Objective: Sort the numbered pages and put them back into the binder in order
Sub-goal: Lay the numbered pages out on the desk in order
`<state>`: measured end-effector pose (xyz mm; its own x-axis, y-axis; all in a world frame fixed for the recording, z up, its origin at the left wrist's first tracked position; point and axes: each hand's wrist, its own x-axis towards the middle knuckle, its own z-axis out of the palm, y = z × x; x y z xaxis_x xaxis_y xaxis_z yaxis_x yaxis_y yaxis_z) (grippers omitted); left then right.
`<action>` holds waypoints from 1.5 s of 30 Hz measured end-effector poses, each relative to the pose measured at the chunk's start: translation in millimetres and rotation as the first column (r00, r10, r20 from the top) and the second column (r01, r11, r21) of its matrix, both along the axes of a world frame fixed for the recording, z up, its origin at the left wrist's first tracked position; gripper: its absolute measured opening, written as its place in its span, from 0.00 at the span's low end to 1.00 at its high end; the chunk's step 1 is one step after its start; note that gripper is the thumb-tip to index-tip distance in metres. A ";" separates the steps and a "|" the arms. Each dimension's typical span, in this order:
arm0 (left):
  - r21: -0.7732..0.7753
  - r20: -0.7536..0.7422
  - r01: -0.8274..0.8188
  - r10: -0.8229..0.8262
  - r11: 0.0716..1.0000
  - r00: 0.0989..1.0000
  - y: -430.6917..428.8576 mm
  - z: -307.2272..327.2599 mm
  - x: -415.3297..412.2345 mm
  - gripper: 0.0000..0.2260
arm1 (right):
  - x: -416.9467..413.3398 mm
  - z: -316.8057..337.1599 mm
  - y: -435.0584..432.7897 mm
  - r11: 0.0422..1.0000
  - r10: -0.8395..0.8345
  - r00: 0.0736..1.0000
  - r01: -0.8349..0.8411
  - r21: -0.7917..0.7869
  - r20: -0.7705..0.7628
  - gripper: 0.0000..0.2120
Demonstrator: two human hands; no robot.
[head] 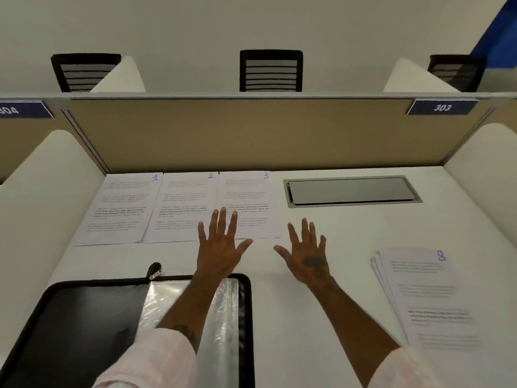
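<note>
We see white desk (321,247). Far edge, against partition (251,135): page 1 (120,208), page 2 (181,203), page 3 (249,191) flat in row, edges meeting. Right of them, metal hatch (351,190) set into desktop. Our right: fanned stack (428,298), page 8 on top. Our near left: open black binder (84,326), clear sleeves (167,301) inside, zip pull (154,271) at far rim.

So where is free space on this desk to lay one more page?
Bare desk lies in front of the metal hatch, between page 3 and the stack topped by 8. A thinner strip runs between page 1 and the binder. The back left is crowded with pages.
</note>
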<state>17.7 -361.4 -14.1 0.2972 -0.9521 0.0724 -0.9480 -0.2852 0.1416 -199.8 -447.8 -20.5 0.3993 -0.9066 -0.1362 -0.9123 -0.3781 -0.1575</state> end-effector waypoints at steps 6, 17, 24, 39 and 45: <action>-0.018 -0.004 0.062 -0.062 0.998 0.998 27.1 -4.3 -66.7 0.38 | -80.7 -0.4 34.3 0.997 -0.075 0.997 0.075 -0.018 -0.024 0.39; 0.073 -0.085 0.114 -0.108 0.991 0.991 28.3 -30.4 -260.9 0.37 | -269.5 -30.7 32.0 0.979 -0.206 0.978 0.206 0.016 0.024 0.40; 0.120 -0.200 0.067 -0.042 0.990 0.979 13.0 -42.0 -408.9 0.45 | -394.9 -36.3 19.2 0.955 -0.284 0.959 0.285 0.087 -0.019 0.60; 0.333 -0.591 -0.233 0.395 0.914 0.704 -16.5 -50.3 -519.3 0.44 | -455.4 -46.7 16.4 0.900 -0.401 0.911 0.372 0.225 0.094 0.35; 0.313 -0.751 -0.351 0.456 0.883 0.478 -24.7 -47.3 -524.8 0.46 | -449.5 -38.6 5.0 0.808 -0.574 0.770 0.477 0.346 0.279 0.33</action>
<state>-507.1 -386.2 -61.4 0.5346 -0.6965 -0.4787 -0.2387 -0.6677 0.7051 -649.3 -442.8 -59.1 -0.0673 -0.9435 -0.3245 -0.8162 0.2391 -0.5260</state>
